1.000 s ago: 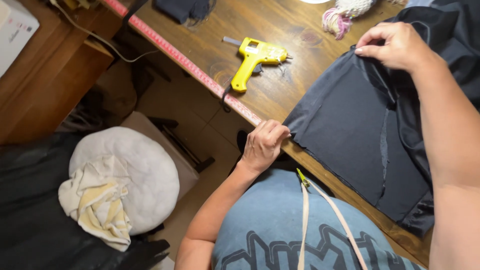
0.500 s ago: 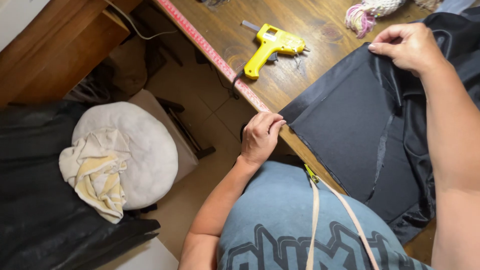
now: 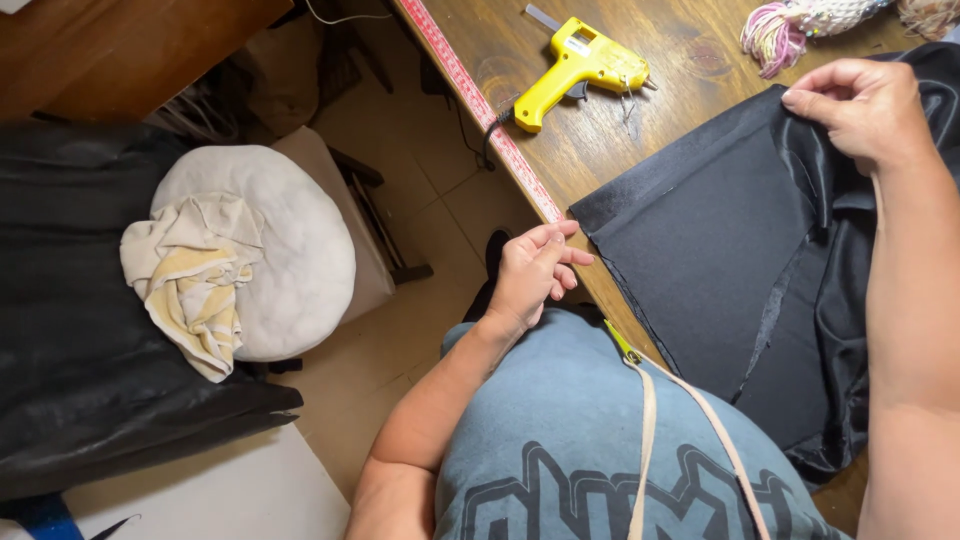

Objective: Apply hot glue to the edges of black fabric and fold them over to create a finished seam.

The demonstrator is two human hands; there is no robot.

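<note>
- Right hand (image 3: 865, 105): closed in a pinch on the far edge of the black fabric (image 3: 720, 250); thumb and fingers are folded over a doubled or hemmed strip there.
- Left hand (image 3: 535, 268): loosely open, fingers slightly curled, nothing gripped; it is held at the near-left corner of the fabric, just off the bench edge, fingertips beside the cloth or barely touching it.
- Black fabric: laid flat on the wooden bench (image 3: 640, 130), a matte panel to the left and a shinier, creased layer (image 3: 850, 300) to the right, the latter hanging over the near edge.
- Progress, as judged: the matte panel is spread smooth and squared near the bench edge; the shiny layer remains rumpled, and no pins, marks or glue are seen on the cloth, so only laying-out appears done.
- Edges: the fabric's left corner is set close to the tape measure (image 3: 480, 110) fixed along the bench's left edge; a frayed seam runs between the two layers.
- Open room: bare wood is left between the fabric and the yellow glue gun (image 3: 580, 70), which lies well apart on the far side; a tasselled yarn bundle (image 3: 800, 20) is near the far right.
- Beyond the bench: a white cushioned stool (image 3: 290, 260) carrying a cream cloth (image 3: 195, 270), with dark material (image 3: 80, 340) at left.
</note>
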